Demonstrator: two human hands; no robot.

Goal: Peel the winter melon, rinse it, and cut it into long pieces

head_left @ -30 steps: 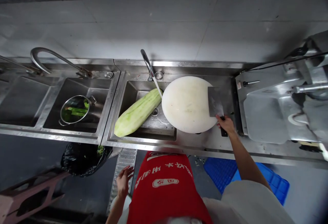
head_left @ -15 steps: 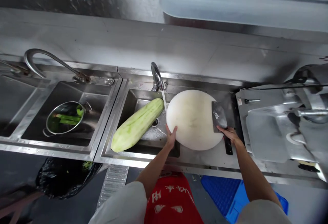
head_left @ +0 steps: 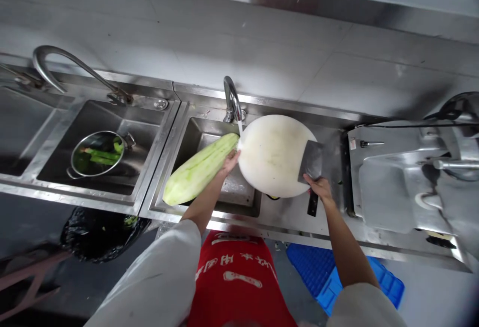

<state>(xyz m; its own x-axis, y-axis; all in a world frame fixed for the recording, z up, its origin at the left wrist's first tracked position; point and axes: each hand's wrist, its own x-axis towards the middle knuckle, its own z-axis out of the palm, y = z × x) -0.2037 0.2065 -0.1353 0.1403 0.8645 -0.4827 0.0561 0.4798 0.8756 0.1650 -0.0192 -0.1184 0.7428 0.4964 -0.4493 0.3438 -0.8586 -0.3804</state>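
Observation:
A round white cutting board [head_left: 275,155] spans the right edge of the sink and the steel counter. A cleaver [head_left: 311,160] lies across its right side, with the dark handle jutting past the rim. My right hand [head_left: 319,186] is closed at that rim, gripping the board's edge with the cleaver pressed against it. My left hand [head_left: 230,161] is by the board's left edge, just below the running tap [head_left: 232,97], fingers stretched toward the stream; whether they touch the board is unclear. A large peeled pale-green gourd [head_left: 200,170] rests diagonally over the sink [head_left: 239,207], beside my left wrist.
In the left sink sits a metal pot [head_left: 77,173] with green pieces in it. A black-bagged bin [head_left: 101,237] stands below. To the right is a steel machine with a tray [head_left: 387,192]. A blue crate [head_left: 329,282] lies on the floor; a shelf [head_left: 337,10] overhangs.
My left hand has let go of the board's lower left rim and moved up and left, close to the water stream. The board and cleaver have shifted slightly left and tilted with my right hand.

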